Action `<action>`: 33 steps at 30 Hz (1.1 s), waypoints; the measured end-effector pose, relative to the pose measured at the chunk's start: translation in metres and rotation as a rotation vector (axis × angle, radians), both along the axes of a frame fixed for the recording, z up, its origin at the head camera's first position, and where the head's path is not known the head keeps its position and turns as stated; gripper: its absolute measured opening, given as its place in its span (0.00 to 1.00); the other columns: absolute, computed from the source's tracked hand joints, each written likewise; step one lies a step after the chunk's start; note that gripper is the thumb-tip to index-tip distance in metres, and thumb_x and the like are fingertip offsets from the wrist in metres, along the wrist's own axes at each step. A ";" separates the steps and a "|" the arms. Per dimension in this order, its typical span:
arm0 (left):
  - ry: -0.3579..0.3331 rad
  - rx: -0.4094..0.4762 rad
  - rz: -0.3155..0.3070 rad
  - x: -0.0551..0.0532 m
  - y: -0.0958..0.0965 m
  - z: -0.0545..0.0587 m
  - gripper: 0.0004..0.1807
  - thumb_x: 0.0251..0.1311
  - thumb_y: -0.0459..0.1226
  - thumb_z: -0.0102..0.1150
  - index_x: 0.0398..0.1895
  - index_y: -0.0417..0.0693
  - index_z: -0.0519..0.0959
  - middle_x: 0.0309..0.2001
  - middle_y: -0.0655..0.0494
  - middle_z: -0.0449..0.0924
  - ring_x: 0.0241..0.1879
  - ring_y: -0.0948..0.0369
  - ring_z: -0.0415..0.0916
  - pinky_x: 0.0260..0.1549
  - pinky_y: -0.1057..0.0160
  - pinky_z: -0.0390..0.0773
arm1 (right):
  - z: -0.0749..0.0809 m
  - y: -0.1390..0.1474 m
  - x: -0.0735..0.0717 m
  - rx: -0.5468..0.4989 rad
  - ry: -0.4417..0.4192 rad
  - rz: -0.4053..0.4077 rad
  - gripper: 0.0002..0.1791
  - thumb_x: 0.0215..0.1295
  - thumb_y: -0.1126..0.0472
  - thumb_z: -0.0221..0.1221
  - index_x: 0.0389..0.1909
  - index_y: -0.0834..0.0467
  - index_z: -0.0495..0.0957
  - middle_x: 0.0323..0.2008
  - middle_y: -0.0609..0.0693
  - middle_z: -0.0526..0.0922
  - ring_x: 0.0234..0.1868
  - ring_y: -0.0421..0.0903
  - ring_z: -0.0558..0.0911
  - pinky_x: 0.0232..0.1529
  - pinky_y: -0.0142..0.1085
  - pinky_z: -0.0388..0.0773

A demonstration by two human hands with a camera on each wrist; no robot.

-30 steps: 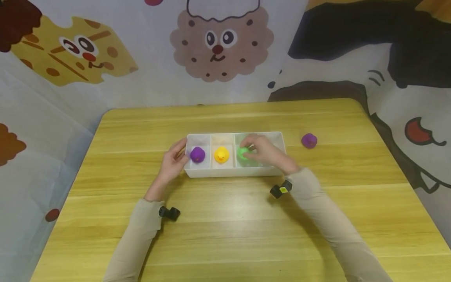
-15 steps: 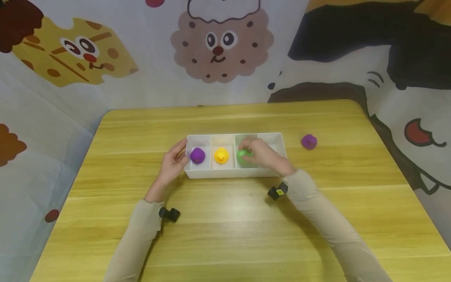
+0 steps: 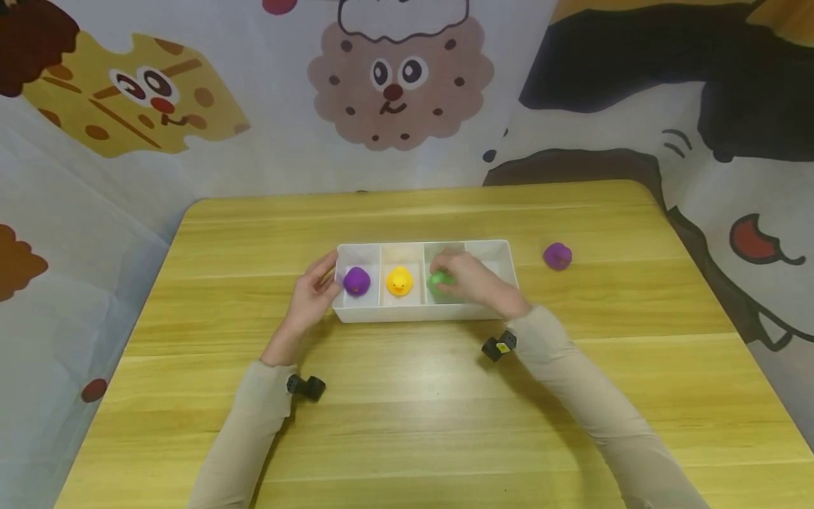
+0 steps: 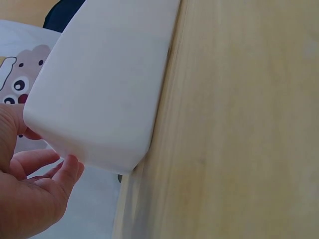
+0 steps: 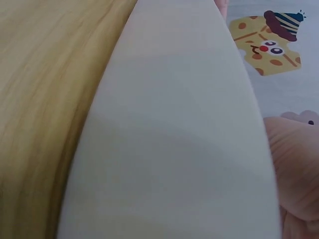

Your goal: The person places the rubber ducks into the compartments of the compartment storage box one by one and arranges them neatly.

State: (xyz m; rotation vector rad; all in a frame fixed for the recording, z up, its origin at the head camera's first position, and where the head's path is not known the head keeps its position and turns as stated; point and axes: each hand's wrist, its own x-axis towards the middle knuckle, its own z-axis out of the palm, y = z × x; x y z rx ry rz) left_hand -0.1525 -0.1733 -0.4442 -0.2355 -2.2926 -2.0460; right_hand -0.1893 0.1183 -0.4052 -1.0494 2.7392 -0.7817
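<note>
Okay, gripping the white box (image 3: pixel 407 313) by its left end with the left hand (image 3: pixel 311 295), plus pinching a green toy (image 3: pixel 439 282) with the right hand (image 3: pixel 473 278), third slot (image 3: pixel 430 257) from left.

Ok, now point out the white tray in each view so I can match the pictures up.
Head: the white tray sits near the middle, its compartments seen from above.
Left wrist: its outer wall reaches from the top edge down through the left half and centre.
Right wrist: its outer wall runs top to bottom through the middle.
Shared landmark: the wooden table, right of the tray in left wrist, left of it in right wrist.
</note>
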 end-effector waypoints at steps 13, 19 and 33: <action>-0.001 -0.004 0.004 0.000 0.001 0.000 0.29 0.55 0.16 0.47 0.63 0.24 0.59 0.67 0.32 0.55 0.65 0.41 0.57 0.63 0.63 0.65 | 0.008 0.000 -0.002 0.057 -0.073 0.004 0.08 0.51 0.71 0.64 0.33 0.64 0.77 0.31 0.52 0.78 0.33 0.46 0.74 0.36 0.34 0.80; -0.003 -0.007 0.005 -0.002 0.000 -0.001 0.29 0.55 0.16 0.47 0.63 0.25 0.60 0.66 0.33 0.55 0.65 0.42 0.57 0.64 0.62 0.65 | 0.010 0.000 -0.002 0.086 -0.086 -0.003 0.08 0.52 0.71 0.64 0.34 0.64 0.77 0.32 0.52 0.78 0.34 0.47 0.74 0.37 0.35 0.80; -0.005 0.012 0.002 -0.001 0.000 -0.001 0.28 0.56 0.16 0.47 0.63 0.24 0.59 0.66 0.32 0.55 0.65 0.41 0.56 0.65 0.58 0.63 | 0.014 0.010 -0.005 0.001 -0.134 -0.088 0.17 0.55 0.68 0.63 0.47 0.66 0.76 0.46 0.58 0.80 0.47 0.54 0.78 0.52 0.44 0.79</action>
